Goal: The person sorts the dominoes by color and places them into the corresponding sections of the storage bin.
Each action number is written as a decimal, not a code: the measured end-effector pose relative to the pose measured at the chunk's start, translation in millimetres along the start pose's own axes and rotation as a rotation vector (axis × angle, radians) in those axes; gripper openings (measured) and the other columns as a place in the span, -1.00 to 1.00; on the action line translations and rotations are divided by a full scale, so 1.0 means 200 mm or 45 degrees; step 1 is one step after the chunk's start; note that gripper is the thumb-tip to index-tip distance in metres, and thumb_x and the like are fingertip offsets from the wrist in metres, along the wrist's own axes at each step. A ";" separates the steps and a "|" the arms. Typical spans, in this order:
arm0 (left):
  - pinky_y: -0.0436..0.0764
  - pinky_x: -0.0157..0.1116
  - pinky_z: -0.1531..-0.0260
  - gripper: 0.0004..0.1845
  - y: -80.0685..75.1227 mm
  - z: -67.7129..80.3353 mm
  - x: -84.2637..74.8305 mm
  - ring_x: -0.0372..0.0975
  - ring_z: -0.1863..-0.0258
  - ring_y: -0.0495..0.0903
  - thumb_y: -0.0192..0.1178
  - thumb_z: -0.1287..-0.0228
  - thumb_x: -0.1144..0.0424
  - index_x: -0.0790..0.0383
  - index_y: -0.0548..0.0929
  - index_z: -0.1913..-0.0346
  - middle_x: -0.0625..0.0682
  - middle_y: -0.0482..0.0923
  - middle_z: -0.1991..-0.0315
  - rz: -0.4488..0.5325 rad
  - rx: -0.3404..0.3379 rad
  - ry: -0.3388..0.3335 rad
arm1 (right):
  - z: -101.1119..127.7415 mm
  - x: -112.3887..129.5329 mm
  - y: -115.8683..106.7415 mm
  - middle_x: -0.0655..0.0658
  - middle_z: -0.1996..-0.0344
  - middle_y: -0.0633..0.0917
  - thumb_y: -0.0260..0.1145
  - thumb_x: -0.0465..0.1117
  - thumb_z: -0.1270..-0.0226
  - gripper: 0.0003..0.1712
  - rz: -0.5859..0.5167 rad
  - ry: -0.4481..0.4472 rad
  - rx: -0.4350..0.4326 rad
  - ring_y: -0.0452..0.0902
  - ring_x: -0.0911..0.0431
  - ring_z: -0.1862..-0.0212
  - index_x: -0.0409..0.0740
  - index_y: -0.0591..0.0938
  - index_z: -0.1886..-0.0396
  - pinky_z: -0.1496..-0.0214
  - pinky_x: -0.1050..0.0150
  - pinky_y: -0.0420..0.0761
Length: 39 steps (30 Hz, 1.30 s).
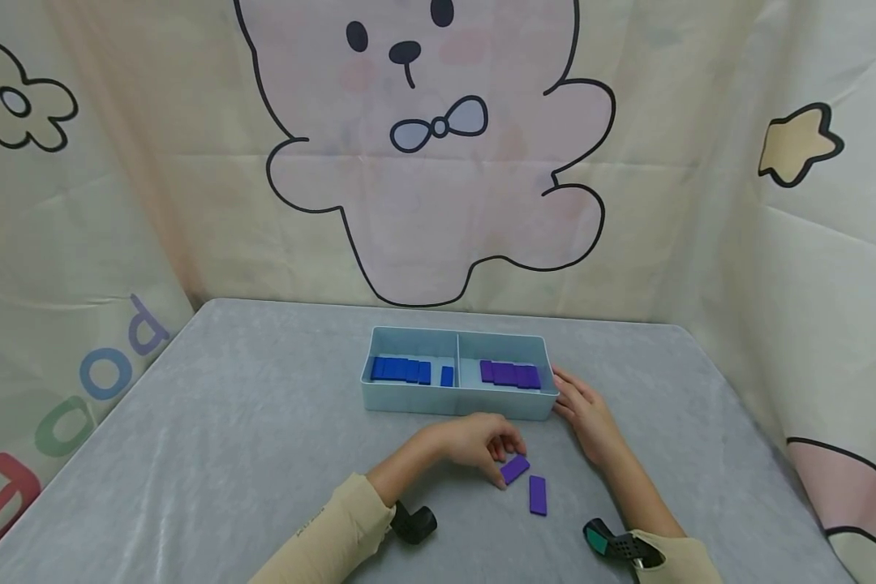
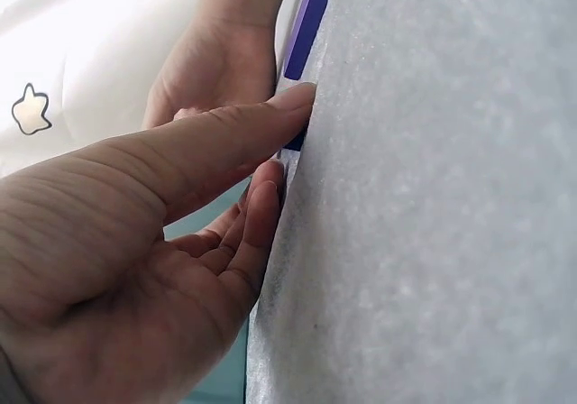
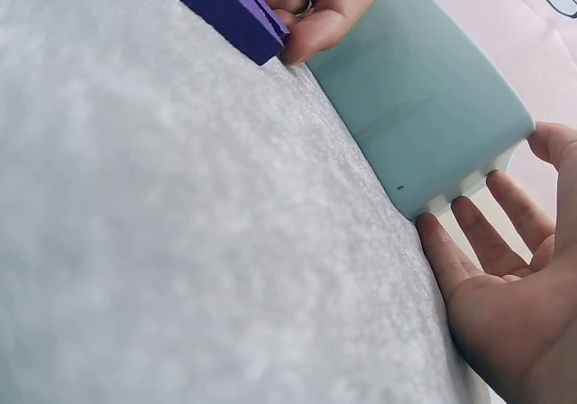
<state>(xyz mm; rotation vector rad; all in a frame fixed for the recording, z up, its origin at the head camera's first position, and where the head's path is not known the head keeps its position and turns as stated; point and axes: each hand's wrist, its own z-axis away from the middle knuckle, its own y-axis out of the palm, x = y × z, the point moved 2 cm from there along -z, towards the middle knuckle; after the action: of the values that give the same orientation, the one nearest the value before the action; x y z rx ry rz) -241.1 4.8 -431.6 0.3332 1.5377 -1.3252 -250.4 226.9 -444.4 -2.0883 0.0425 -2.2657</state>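
My left hand (image 1: 479,442) is over the table, in front of the divided light-blue box (image 1: 445,397). Thumb and fingers pinch a small purple rectangular tile (image 1: 515,468) at the tabletop; in the left wrist view the thumb covers most of this tile (image 2: 295,141). Just right of that hand, another purple tile (image 1: 538,495) lies flat on the cloth. My right hand (image 1: 590,418) touches the box's right end. Seen from the right wrist, its extended, spread fingers (image 3: 487,246) rest their tips against the end wall (image 3: 424,106).
Several blue tiles (image 1: 397,370) lie overlapping in the box's left compartment, and a single blue tile (image 1: 447,376) sits apart near the divider. Several overlapping purple tiles (image 1: 509,375) lie in the right compartment. A grey cloth (image 1: 277,454) covers the table, with a printed curtain (image 1: 212,211) behind.
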 end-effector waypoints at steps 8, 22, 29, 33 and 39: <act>0.54 -0.55 0.23 -0.57 0.00 0.01 -0.01 -0.45 0.29 0.51 0.59 -0.14 0.42 0.31 0.71 -0.07 -0.13 0.57 0.26 -0.024 -0.048 0.007 | -0.01 -0.01 0.01 -0.43 -0.56 0.32 0.01 -0.07 -0.77 -0.34 -0.011 -0.007 -0.007 0.63 0.44 0.01 -0.39 0.24 -0.63 -0.12 0.51 0.60; 0.56 -0.54 0.24 -0.58 -0.01 0.02 -0.05 -0.46 0.31 0.51 0.62 -0.14 0.29 0.24 0.71 -0.04 -0.06 0.64 0.15 -0.091 -0.179 -0.007 | -0.01 -0.01 0.00 -0.43 -0.58 0.28 0.03 -0.02 -0.76 -0.30 0.009 -0.005 0.003 0.62 0.46 0.00 -0.36 0.22 -0.64 -0.11 0.54 0.60; 0.53 -0.54 0.32 -0.56 -0.03 0.03 -0.06 -0.45 0.35 0.48 0.62 -0.16 0.23 0.22 0.72 -0.07 -0.06 0.63 0.17 -0.124 -0.251 0.012 | -0.01 -0.01 0.00 -0.46 -0.56 0.30 0.03 -0.01 -0.76 -0.30 0.015 -0.022 -0.001 0.63 0.45 0.01 -0.37 0.24 -0.63 -0.11 0.53 0.61; 0.55 -0.52 0.30 -0.55 -0.04 0.03 -0.06 -0.44 0.35 0.50 0.60 -0.19 0.25 0.23 0.71 -0.11 0.02 0.67 0.12 -0.085 -0.287 0.029 | -0.01 -0.01 -0.01 -0.44 -0.57 0.30 0.01 0.00 -0.77 -0.30 0.020 -0.018 -0.001 0.62 0.46 0.01 -0.35 0.23 -0.64 -0.12 0.54 0.59; 0.60 -0.51 0.24 -0.56 -0.07 0.05 -0.09 -0.40 0.30 0.56 0.58 -0.22 0.23 0.21 0.70 -0.12 0.07 0.69 0.08 -0.039 -0.344 0.029 | -0.01 -0.01 -0.01 -0.45 -0.56 0.31 0.00 -0.02 -0.77 -0.33 0.021 -0.025 -0.006 0.63 0.45 0.02 -0.35 0.25 -0.63 -0.12 0.53 0.60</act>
<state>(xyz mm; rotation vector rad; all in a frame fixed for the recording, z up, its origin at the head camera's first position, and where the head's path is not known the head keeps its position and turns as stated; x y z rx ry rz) -239.0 -1.2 -408.8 0.1549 1.7225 -1.1213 -252.8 228.4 -447.2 -2.1036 0.0640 -2.2379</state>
